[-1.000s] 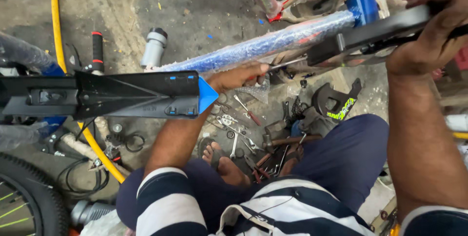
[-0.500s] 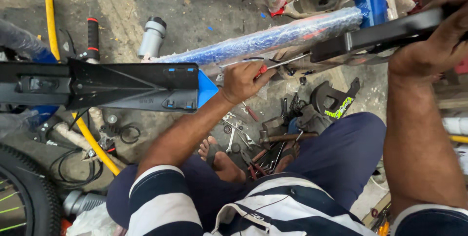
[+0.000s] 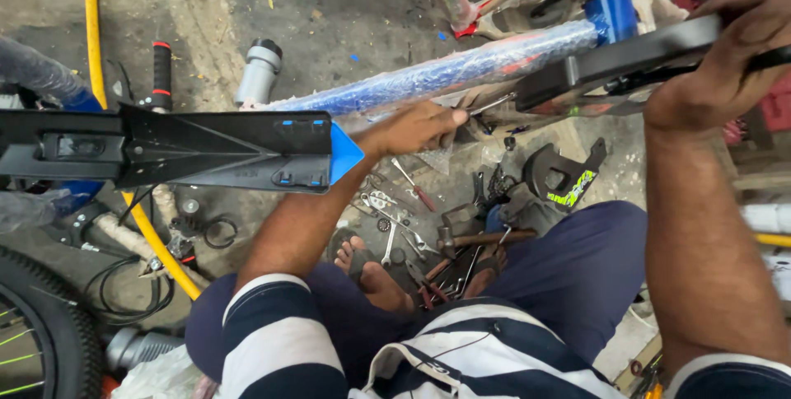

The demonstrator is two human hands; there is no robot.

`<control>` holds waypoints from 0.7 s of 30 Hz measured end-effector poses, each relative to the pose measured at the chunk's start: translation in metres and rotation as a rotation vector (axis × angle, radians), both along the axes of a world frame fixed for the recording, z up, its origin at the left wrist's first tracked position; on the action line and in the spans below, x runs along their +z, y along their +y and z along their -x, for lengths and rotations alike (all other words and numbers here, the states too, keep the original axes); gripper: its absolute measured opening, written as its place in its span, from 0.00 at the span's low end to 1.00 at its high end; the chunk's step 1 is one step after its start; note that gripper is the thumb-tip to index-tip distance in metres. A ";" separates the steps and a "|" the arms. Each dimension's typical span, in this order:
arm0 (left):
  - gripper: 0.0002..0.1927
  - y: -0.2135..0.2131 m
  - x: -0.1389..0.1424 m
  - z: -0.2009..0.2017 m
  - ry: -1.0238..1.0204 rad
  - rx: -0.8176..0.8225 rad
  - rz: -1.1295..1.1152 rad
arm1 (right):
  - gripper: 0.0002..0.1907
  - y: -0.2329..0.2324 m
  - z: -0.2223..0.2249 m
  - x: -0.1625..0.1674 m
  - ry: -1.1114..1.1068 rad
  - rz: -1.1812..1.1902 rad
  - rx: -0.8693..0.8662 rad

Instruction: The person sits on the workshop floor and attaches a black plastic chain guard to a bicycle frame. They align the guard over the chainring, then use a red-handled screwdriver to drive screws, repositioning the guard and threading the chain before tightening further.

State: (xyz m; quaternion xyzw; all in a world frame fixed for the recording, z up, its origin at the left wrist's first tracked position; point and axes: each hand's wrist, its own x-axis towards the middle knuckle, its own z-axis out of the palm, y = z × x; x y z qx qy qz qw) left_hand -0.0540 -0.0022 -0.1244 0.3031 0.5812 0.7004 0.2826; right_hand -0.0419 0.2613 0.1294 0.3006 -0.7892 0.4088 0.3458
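A blue bicycle frame tube [image 3: 428,78] wrapped in clear plastic runs across the upper middle. My left hand [image 3: 416,129] is just below it, closed around a thin metal tool [image 3: 488,105] whose tip points under the tube. At the upper right my right hand [image 3: 729,45] grips a flat black bar-like part [image 3: 618,57] fixed along the frame. My bare foot [image 3: 367,267] rests on the ground between my knees.
A black mudguard with a blue tip [image 3: 206,148] juts in from the left. Several spanners and a hammer [image 3: 461,241] lie scattered on the floor. Also around are a grey cylinder [image 3: 259,70], a yellow hose [image 3: 93,28], a black chain guard [image 3: 568,175] and a tyre [image 3: 37,325].
My left hand has stayed under the tube but turned, so the red handle seen in it half a second ago is hidden. My right hand keeps its grip.
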 end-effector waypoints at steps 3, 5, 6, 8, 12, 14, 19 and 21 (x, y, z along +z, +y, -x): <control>0.32 0.000 0.006 -0.010 0.166 0.177 0.085 | 0.24 -0.001 0.002 0.000 0.063 -0.037 -0.078; 0.31 -0.003 0.012 -0.015 0.287 0.281 0.175 | 0.24 -0.001 0.003 -0.001 0.081 -0.047 -0.088; 0.30 -0.005 0.016 -0.018 0.294 0.294 0.178 | 0.24 -0.002 0.002 -0.002 0.081 -0.037 -0.075; 0.28 -0.007 0.024 -0.021 0.319 0.324 0.176 | 0.25 -0.002 0.004 0.000 0.101 -0.038 -0.066; 0.26 -0.006 0.030 -0.025 0.370 0.404 0.195 | 0.23 -0.002 0.003 -0.002 0.113 -0.028 -0.046; 0.25 -0.003 0.026 -0.027 0.396 0.463 0.173 | 0.24 -0.001 0.001 -0.006 0.091 0.000 -0.053; 0.22 -0.005 0.028 -0.038 0.483 0.660 0.305 | 0.26 0.007 0.005 -0.015 0.040 0.027 -0.070; 0.19 -0.004 0.050 -0.043 0.543 0.781 0.249 | 0.25 0.009 0.007 -0.017 0.037 0.055 -0.064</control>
